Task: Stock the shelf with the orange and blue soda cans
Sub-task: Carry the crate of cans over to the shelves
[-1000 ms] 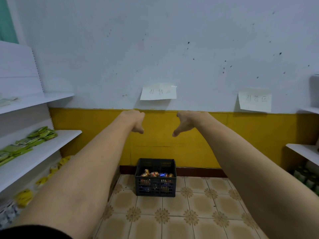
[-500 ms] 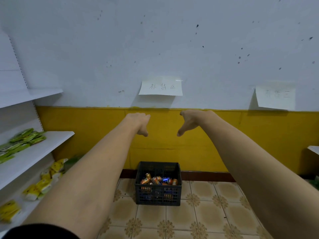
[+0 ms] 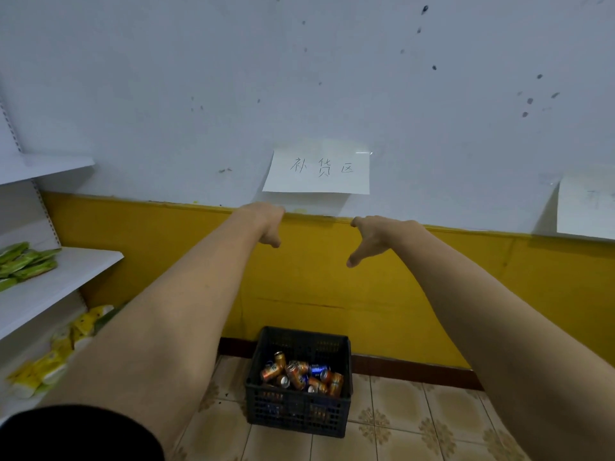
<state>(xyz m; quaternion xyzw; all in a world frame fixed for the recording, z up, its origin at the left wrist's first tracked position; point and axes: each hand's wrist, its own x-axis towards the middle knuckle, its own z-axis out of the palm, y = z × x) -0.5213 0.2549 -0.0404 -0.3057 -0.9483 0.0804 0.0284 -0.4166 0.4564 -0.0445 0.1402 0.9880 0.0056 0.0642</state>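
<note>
Arms out ahead, my left hand (image 3: 269, 224) and right hand (image 3: 374, 237) hang loose, fingers drooping, gripping nothing. Orange and blue soda cans (image 3: 301, 375) lie jumbled in the black crate (image 3: 296, 414) on the floor (image 3: 399, 420) below, well apart.

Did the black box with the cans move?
No. The black crate sits below the paper sign, against the yellow wall; only the camera came closer.

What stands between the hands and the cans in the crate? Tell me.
Nothing. In the head view both empty hands, left hand and right hand, hang apart above the black crate of soda cans, with only yellow wall behind.
</note>
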